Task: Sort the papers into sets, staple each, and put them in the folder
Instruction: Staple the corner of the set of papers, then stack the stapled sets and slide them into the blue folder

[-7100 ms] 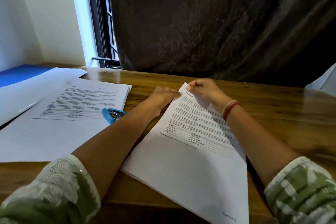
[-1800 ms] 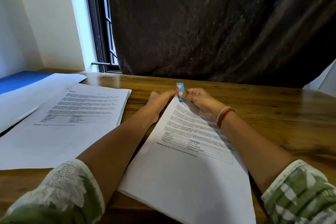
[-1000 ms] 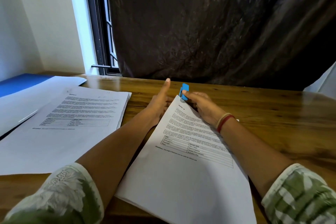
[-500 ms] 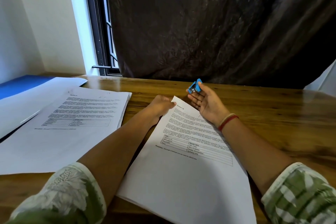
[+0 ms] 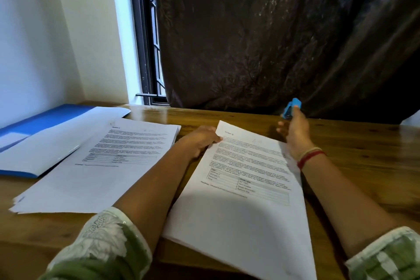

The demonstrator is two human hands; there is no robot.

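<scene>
Left grip: I see the left hand (image 5: 200,143) with fingers curled on the top left corner of the set (image 5: 245,200), pinching that corner against the surface (image 5: 363,154).
Right grip: the right hand (image 5: 295,136) is raised off the surface past the set's top right corner, and its fingertips hold the stapler (image 5: 292,108).
Stapler: small and blue, up in the air in front of the curtain (image 5: 272,41), apart from every paper. I cannot tell whether its mouth is open.
Set: printed pages with a table on the top sheet, lying flat between my two forearms and turned at an angle. Its near corner runs out of the bottom of the view.
Stack (image 5: 102,166): a second pile of printed pages, flat on the surface to the left of the left arm, edges slightly fanned.
Folder (image 5: 45,118): blue, lying at the far left with a white sheet (image 5: 56,143) on it. That sheet's edge meets the stack, and I cannot tell which lies on top.
Behind: the window (image 5: 147,52) stands left of the curtain.
</scene>
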